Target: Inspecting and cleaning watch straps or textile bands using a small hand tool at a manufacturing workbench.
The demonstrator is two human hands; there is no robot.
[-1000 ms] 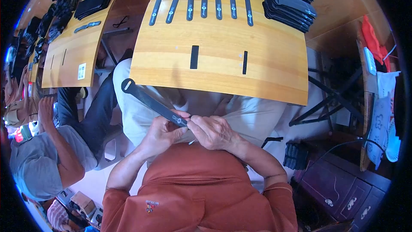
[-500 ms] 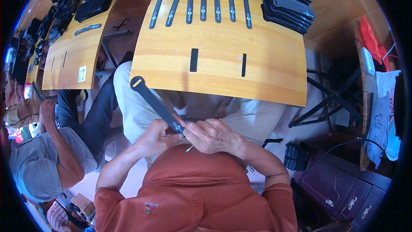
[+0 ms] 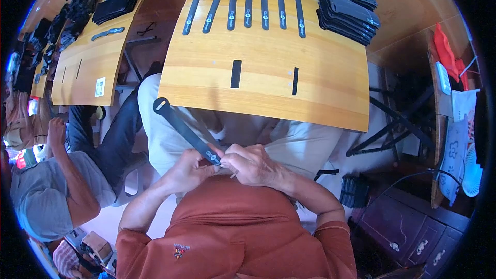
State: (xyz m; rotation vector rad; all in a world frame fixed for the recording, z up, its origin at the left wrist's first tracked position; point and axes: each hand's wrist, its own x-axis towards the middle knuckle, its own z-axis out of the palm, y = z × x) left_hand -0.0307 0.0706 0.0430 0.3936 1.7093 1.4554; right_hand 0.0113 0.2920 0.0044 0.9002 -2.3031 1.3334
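Observation:
A dark grey strap [image 3: 183, 130] with a slotted round end slants up and left in front of my belly. My left hand [image 3: 187, 173] pinches its lower, printed end. My right hand [image 3: 252, 165] is closed close against that same end, its fingertips touching it. A thin pale stick [image 3: 234, 174] pokes out below the right fingers; its kind is too small to make out. Ahead, several matching straps [image 3: 248, 5] lie side by side on the wooden table [image 3: 206, 72].
Two black strips [image 3: 235, 74] [image 3: 295, 81] sit on the table's near half. Stacks of black straps [image 3: 349, 16] stand at its far right corner. Left, another person [image 3: 57, 191] sits by a second table [image 3: 85, 80]. Dark drawers [image 3: 408, 227] and a shelf with bags stand right.
The strap's slotted end has dropped slightly and shifted left. My right hand has turned a little, and the pale stick under it shows less. Both hands stay at the strap's printed end.

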